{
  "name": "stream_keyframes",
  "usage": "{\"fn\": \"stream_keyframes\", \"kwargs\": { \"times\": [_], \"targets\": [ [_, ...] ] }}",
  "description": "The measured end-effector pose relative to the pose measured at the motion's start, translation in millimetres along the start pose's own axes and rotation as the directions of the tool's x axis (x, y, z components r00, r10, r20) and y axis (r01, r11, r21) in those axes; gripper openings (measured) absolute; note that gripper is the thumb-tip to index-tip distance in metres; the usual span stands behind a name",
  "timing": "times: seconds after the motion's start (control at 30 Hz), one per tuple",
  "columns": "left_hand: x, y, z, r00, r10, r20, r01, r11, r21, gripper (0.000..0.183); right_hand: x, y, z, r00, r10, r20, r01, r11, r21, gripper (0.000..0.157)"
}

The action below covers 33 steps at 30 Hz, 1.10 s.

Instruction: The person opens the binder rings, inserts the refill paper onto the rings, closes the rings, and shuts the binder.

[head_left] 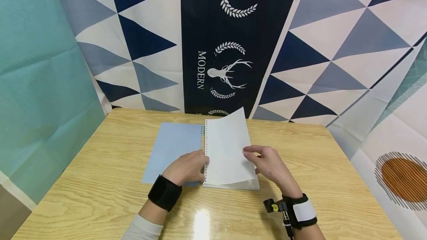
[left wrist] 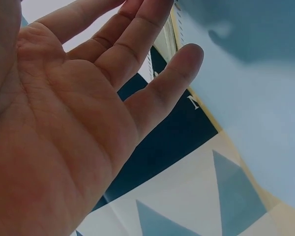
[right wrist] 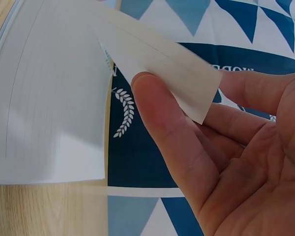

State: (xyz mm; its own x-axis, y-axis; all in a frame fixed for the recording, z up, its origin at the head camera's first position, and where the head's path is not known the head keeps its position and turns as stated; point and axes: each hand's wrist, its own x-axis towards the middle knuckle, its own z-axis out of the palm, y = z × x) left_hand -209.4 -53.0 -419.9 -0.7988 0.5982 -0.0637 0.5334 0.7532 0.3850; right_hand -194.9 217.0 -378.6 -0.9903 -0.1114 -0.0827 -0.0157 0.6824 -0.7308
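Observation:
A ring-bound notebook [head_left: 230,185] lies spread on the table, its pale blue cover [head_left: 178,138] turned to the left. My right hand [head_left: 268,162] pinches the right edge of a white page [head_left: 227,143] between thumb and fingers. That page [right wrist: 172,69] is lifted and curves up off the sheets [right wrist: 54,108] beneath, as the right wrist view shows. At the binding, my left hand [head_left: 188,166] rests near the lower part of the holes. Its fingers look extended in the left wrist view, where the hand [left wrist: 73,123] is seen from the palm side; the fingertips are partly cut off.
The wooden table [head_left: 110,151] extends on both sides of the notebook. Behind its far edge hangs a patterned cloth [head_left: 220,47] with triangles and a dark band. A teal curtain [head_left: 40,84] hangs at the left, and a white cloth with a brown circle [head_left: 405,179] at the right.

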Motion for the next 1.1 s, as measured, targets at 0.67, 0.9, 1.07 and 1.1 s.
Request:
{"fn": "stream_keyframes", "kwargs": {
  "times": [0.67,0.9,1.07,1.1],
  "targets": [
    [0.3,1.5,0.5,1.0,0.005,-0.014,-0.005,1.0,0.011,0.017,-1.1,-1.5,0.0,1.0,-0.018,0.002,0.018,1.0,0.006,0.031],
    [-0.4,1.9,0.7,1.0,0.004,-0.015,-0.004,1.0,0.015,0.018,-1.5,-1.0,-0.5,1.0,-0.017,-0.001,0.017,1.0,0.005,0.031],
    [-0.2,1.9,1.1,1.0,0.005,-0.025,-0.005,1.0,0.011,0.016,-0.7,-0.4,-0.6,1.0,-0.02,-0.003,0.02,1.0,0.003,0.032],
    [-0.1,1.8,1.4,1.0,0.006,-0.027,-0.006,1.0,0.01,0.015,-0.6,-0.3,-0.4,1.0,-0.016,-0.004,0.016,1.0,0.004,0.031]
  ]
}}
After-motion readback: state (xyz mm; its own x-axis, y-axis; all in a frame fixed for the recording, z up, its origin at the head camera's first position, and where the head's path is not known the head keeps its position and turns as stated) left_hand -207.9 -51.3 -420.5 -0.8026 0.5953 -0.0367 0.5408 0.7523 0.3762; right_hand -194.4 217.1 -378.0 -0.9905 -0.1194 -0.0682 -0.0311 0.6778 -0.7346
